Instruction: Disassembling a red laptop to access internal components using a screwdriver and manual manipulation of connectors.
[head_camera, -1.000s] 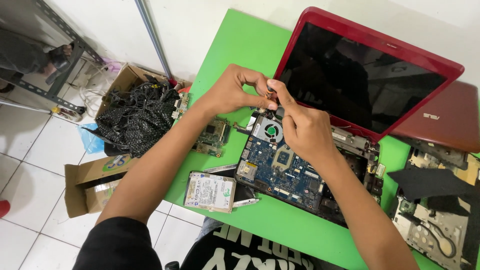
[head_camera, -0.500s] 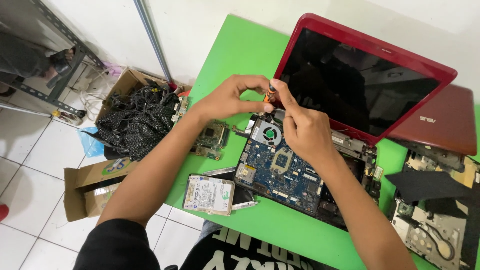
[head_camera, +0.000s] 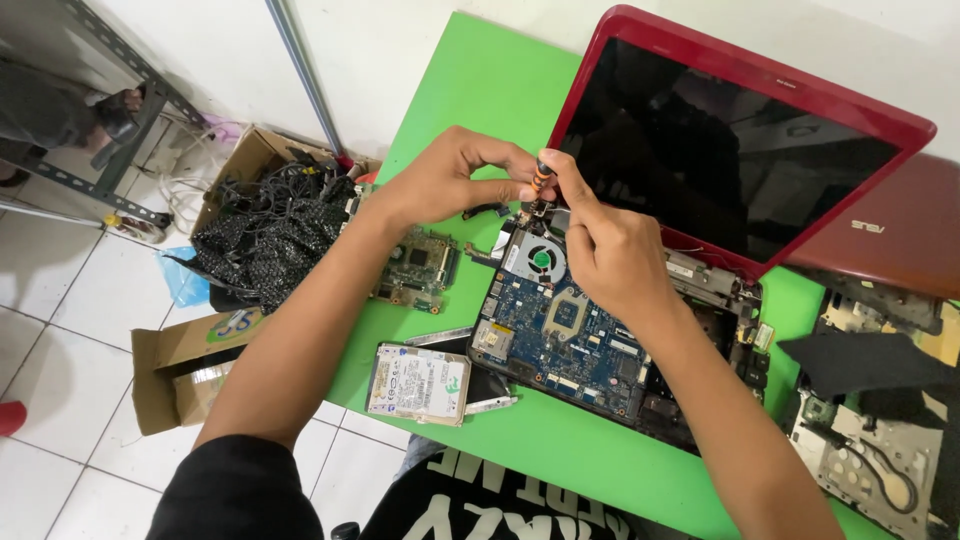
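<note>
A dismantled red laptop (head_camera: 740, 150) lies on a green table (head_camera: 470, 90), its blue motherboard (head_camera: 570, 330) and round cooling fan (head_camera: 537, 260) exposed. My right hand (head_camera: 610, 250) grips a small screwdriver with an orange and black handle (head_camera: 540, 178), tip down at the board's far left corner near the hinge. My left hand (head_camera: 455, 180) pinches the top of the same screwdriver with its fingertips. Both hands hover just above the fan.
A loose hard drive (head_camera: 418, 383) and a small green circuit board (head_camera: 417, 268) lie left of the motherboard. A second maroon laptop lid (head_camera: 880, 240) and stripped chassis parts (head_camera: 870, 450) sit on the right. Cardboard boxes with tangled black cables (head_camera: 265, 230) stand on the tiled floor.
Both hands stay joined at the screwdriver over the board's far corner. The view has shifted slightly; the fingers have turned a little on the handle.
</note>
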